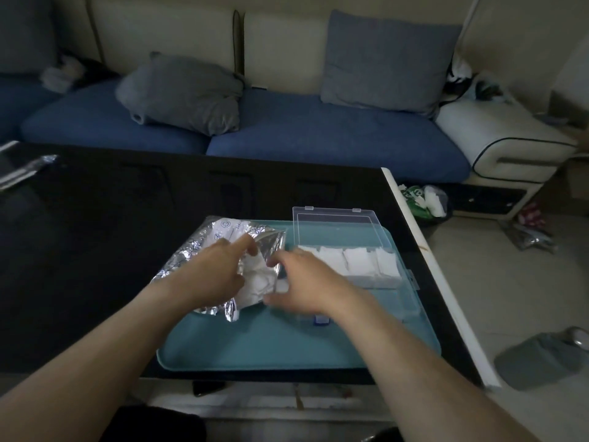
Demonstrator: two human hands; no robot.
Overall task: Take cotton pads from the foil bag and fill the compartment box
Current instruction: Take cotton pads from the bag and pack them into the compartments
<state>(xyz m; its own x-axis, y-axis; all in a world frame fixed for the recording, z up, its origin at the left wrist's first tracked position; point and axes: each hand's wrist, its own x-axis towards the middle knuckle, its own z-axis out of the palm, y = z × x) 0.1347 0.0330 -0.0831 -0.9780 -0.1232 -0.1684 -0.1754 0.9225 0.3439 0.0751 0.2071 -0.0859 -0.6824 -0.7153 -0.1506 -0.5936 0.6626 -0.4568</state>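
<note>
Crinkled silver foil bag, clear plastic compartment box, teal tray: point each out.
Crinkled silver foil bag (pixel 188 260): head view, on its creased left side.
Clear plastic compartment box (pixel 338 231): head view, on its open lid.
Teal tray (pixel 271 346): head view, on its bare near part.

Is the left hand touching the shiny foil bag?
Touching. The head view shows the left hand resting on the foil bag, its fingers at the bag's open mouth beside the white cotton pads inside.

Tray (pixel 287 346) front apparently unobstructed
</note>
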